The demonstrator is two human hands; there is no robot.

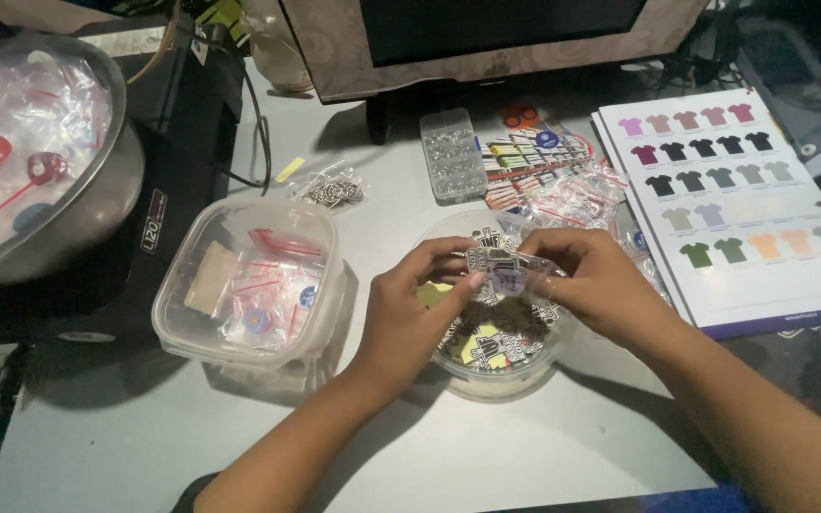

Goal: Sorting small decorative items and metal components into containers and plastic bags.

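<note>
Both my hands meet over a round clear plastic container (pixel 486 380) filled with several small black-and-white keychain charms. My left hand (pixel 409 313) pinches a small flat charm (pixel 504 271) between thumb and fingers. My right hand (pixel 593 280) grips the same charm together with a small clear plastic bag at its right side. The charm is held just above the container's contents. Whether it is inside the bag I cannot tell.
A square clear tub (pixel 249 285) with small bagged items sits to the left. A metal bowl (pixel 87 204) of bagged items stands at far left. Behind are a clear parts box (pixel 451 157), loose metal rings (pixel 334 190), packets (pixel 563 180) and a shirt colour chart (pixel 743 199).
</note>
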